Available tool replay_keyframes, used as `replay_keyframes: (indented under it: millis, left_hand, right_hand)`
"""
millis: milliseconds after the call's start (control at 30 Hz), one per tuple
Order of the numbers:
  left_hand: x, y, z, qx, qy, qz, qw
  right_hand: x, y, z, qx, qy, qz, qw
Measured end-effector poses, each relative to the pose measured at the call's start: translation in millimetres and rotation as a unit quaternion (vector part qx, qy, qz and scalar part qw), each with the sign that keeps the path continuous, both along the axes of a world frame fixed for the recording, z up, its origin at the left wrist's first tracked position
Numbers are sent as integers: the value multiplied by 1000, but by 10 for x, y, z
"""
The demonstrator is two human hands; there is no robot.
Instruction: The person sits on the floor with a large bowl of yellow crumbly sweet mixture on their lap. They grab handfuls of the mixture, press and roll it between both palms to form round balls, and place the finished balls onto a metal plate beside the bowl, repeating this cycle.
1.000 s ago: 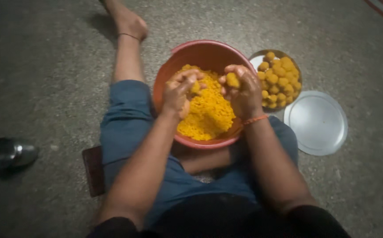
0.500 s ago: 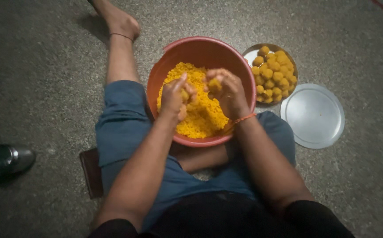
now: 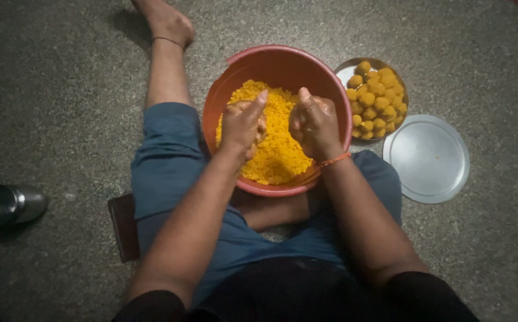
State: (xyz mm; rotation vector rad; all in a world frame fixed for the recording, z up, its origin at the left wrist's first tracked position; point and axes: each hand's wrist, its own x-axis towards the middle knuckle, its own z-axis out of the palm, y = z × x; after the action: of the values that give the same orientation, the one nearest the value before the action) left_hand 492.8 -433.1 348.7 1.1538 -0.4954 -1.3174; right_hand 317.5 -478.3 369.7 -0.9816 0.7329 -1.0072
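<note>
The left hand (image 3: pixel 242 123) and the right hand (image 3: pixel 314 122) are being held side by side over the orange bowl (image 3: pixel 226 101) — each is being clenched around a small portion of the yellow crumbly mixture (image 3: pixel 274 149), which is being contained in the bowl between the legs. Just beyond, to the right, yellow balls (image 3: pixel 377 98) are being kept piled on a steel plate (image 3: pixel 346 73), with an empty steel lid (image 3: pixel 429 158) lying beside it — a steel cup (image 3: pixel 5 204) is lying far left on the floor.

Both fists hide whatever they clench: left hand (image 3: pixel 242 124) and right hand (image 3: pixel 314 124) cover part of the yellow crumbly mixture (image 3: pixel 275 149). The foot (image 3: pixel 165 21) is cut off at the top edge.
</note>
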Motion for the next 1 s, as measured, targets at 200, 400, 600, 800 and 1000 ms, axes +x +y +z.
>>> replay_keyframes:
  millis: [200, 400, 600, 800, 1000]
  left_hand:
    - [6, 2, 153, -50, 179, -7, 983]
    - [103, 46, 214, -84, 139, -30, 986]
    - [16, 16, 129, -15, -2, -36, 999]
    - [41, 3, 172, -97, 142, -17, 985]
    - [111, -43, 59, -91, 172, 1, 981]
  right_hand:
    - [54, 58, 285, 22, 16, 9, 1000]
    - [-26, -25, 296, 80, -63, -19, 995]
    - [-32, -32, 141, 14, 11, -34, 999]
    - [119, 96, 360, 23, 2, 24, 999]
    - [-21, -31, 332, 45, -18, -46, 998]
